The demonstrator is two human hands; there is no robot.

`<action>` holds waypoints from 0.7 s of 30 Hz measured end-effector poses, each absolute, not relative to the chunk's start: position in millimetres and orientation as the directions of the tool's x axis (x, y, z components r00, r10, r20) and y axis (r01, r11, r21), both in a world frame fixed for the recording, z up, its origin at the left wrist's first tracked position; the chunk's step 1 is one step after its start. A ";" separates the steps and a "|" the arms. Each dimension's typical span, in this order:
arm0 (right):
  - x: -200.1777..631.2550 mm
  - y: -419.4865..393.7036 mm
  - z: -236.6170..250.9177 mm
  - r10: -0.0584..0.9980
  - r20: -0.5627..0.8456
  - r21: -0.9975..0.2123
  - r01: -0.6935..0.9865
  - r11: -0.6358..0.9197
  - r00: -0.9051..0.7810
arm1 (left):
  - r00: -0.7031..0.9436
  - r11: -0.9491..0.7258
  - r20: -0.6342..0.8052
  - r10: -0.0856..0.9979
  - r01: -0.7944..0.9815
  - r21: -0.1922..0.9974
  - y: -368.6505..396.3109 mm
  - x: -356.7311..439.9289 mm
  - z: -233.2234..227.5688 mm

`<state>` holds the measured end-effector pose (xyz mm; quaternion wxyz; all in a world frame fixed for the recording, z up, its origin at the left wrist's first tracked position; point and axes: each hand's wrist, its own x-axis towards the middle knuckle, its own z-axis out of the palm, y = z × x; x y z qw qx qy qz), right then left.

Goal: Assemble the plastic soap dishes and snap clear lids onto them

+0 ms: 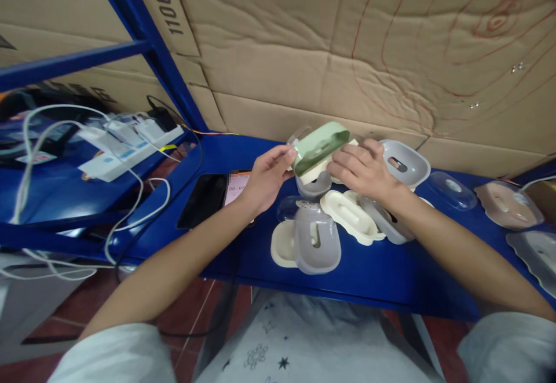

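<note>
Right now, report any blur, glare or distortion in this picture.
Head view: green dish and right hand look slightly soft; head view: faint reflections line the oval clear lid at right; same view: pixelation covers a corner of the phone screen; head view: wide-angle distortion seems to stretch the left sleeve.

A hand couldn't get far beyond the right fingers (343, 166): I see the cardboard wall (278, 70) close behind, and a grey dish (419, 168) sits just to their right. Bodyward of them a cream tray (351, 216) blocks the way, but past it, below the right forearm (443, 238), the bench (408, 276) leaves a bare stretch.
</note>
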<state>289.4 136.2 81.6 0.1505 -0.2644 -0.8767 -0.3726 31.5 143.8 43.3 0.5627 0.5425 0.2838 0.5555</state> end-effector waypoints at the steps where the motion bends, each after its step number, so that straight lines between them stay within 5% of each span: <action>1: 288.8 137.3 83.4 0.352 0.471 0.572 0.584 0.577 -0.809 | 0.181 -0.247 0.308 0.934 -0.295 0.923 147.1 28.8 44.1; 6: 289.6 148.2 92.9 0.506 0.439 0.455 0.669 0.587 -0.742 | -0.045 -0.588 0.596 0.802 0.122 0.800 173.5 2.3 48.3; 11: 297.1 161.1 83.3 0.563 0.359 0.387 0.668 0.636 -0.744 | 0.109 -0.519 0.603 0.790 0.644 0.563 204.8 -24.1 32.2; 17: 325.0 131.0 92.8 0.625 0.409 0.084 0.710 0.699 -0.664 | 0.318 -0.538 0.475 0.820 0.711 0.453 214.4 -22.3 10.0; 21: 413.2 87.4 104.8 0.777 0.545 -0.014 0.924 0.382 -0.314 | 0.406 -0.597 0.459 0.790 0.680 0.426 209.0 -17.6 6.3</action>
